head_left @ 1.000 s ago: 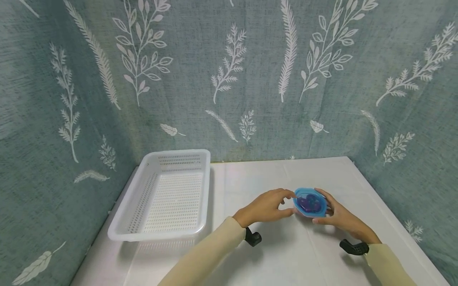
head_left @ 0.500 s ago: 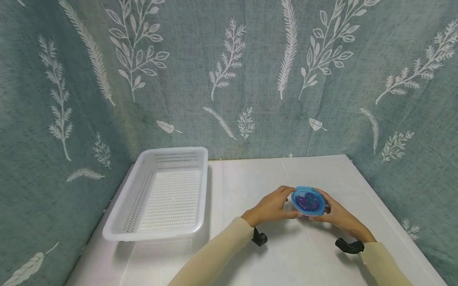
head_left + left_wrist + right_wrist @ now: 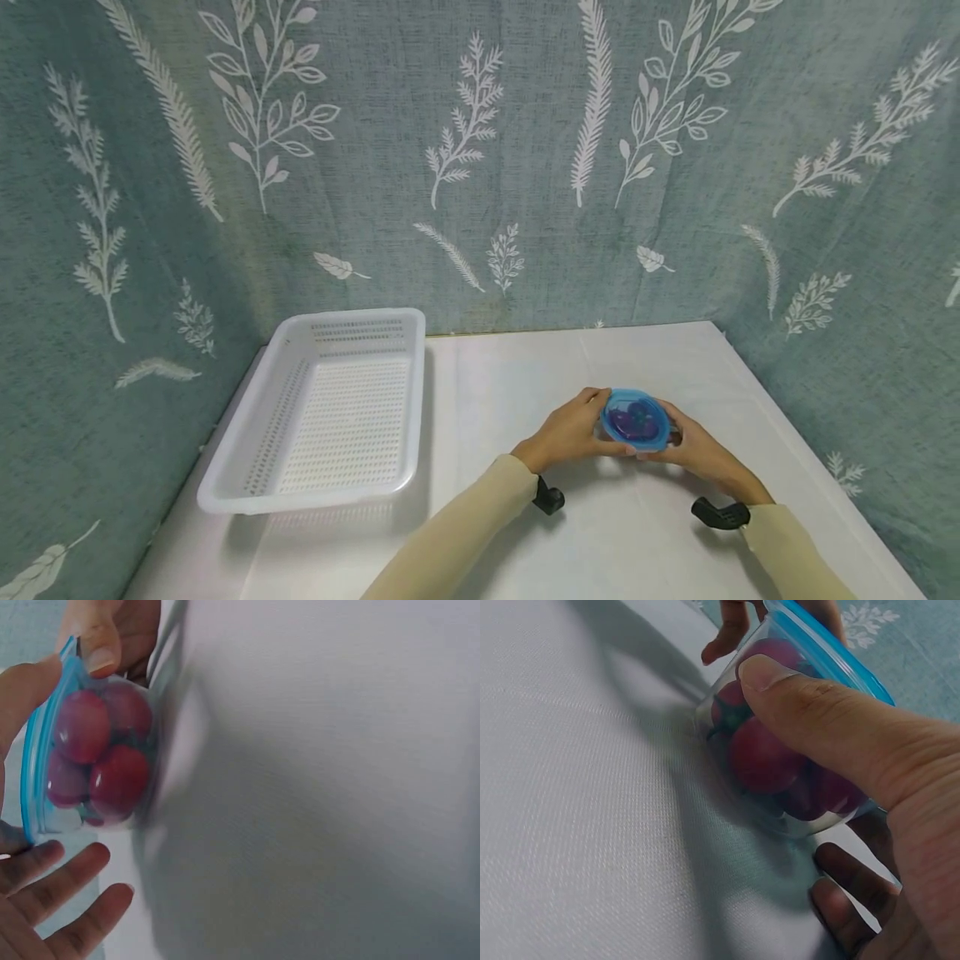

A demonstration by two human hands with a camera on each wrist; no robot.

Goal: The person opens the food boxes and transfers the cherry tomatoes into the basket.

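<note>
A small clear plastic container (image 3: 636,433) with a blue lid (image 3: 34,761) is held between both hands, low over the white table, at the right in the head view. Through its wall I see several red cherry tomatoes (image 3: 118,778), one with a green stem (image 3: 731,716). My left hand (image 3: 566,429) grips it from the left, thumb and a finger at the lid's rim and the other fingers spread. From the right, my right hand (image 3: 701,450) holds it, its thumb pressed along the clear side. Whether the base touches the table is unclear.
A white perforated basket (image 3: 315,497) stands on the left of the table (image 3: 510,375), with nothing visible inside. Green leaf-patterned cloth (image 3: 375,167) hangs along the back and both sides. Each wrist wears a black camera strap (image 3: 720,513).
My left hand has come right, from beside the container to a grip on its rim. My right hand keeps its hold. The container has turned slightly, and the head view has shifted a little.
</note>
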